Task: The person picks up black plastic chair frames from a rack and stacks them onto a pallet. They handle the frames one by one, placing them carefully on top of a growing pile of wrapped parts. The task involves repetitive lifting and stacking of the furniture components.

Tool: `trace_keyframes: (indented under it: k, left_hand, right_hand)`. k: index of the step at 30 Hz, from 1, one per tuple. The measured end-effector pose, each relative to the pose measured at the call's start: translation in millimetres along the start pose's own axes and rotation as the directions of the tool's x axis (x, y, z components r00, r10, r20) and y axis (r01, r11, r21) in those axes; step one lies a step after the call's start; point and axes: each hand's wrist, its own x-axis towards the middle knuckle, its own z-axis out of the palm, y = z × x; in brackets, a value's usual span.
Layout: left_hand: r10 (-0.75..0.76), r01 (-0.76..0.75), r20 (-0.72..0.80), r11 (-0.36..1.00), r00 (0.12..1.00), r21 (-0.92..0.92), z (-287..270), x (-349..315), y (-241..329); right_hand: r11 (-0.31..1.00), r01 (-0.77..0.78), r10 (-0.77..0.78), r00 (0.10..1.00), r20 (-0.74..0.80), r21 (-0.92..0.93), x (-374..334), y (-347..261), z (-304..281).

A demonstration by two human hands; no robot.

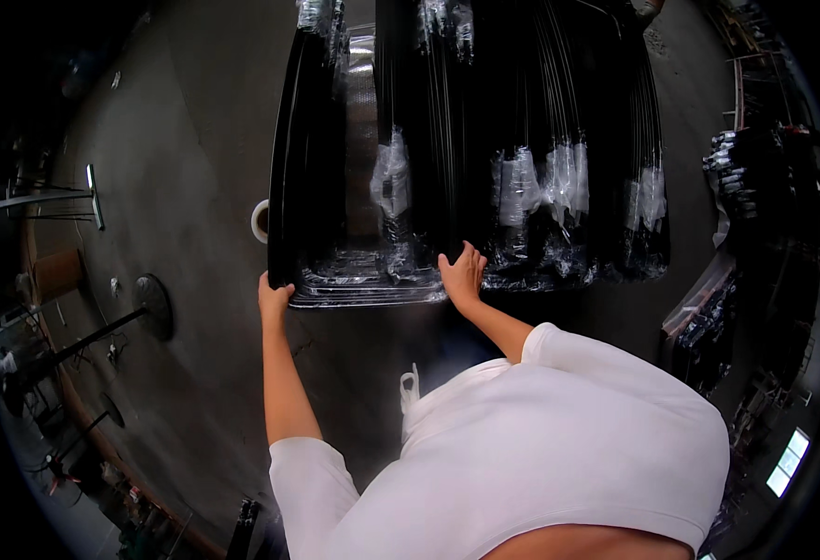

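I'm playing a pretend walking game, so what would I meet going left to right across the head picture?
Brown box-like thing → round black disc → left hand → right hand → bright window.

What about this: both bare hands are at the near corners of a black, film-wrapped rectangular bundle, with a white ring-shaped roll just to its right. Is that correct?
Not quite: the head view shows the white ring-shaped roll to the left of the black, film-wrapped rectangular bundle. The bare left hand and bare right hand are at its near corners.
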Motion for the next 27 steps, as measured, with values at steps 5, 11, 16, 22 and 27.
trace_keyframes:
  k: [5,11,16,22,27]
  left_hand:
    - [0.293,-0.201,-0.105,0.834,0.950,0.514,-2,-36,125]
    - [0.505,-0.429,-0.067,0.789,0.860,0.440,15,-6,148]
    - [0.432,-0.322,-0.113,0.800,0.895,0.507,24,4,149]
    - [0.505,-0.388,-0.126,0.779,0.854,0.492,23,6,141]
    - [0.365,-0.339,0.023,0.838,0.931,0.427,12,16,145]
  right_hand:
    - [0.914,0.393,-0.387,0.919,-0.080,0.098,30,-41,-23]
    - [0.872,0.451,-0.441,0.893,-0.096,0.192,89,-67,-27]
    - [0.916,0.388,-0.384,0.922,-0.056,0.105,88,-69,-20]
    - [0.913,0.406,-0.401,0.911,-0.101,0.040,86,-70,-10]
    - [0.893,0.424,-0.416,0.905,-0.082,0.150,90,-59,-4]
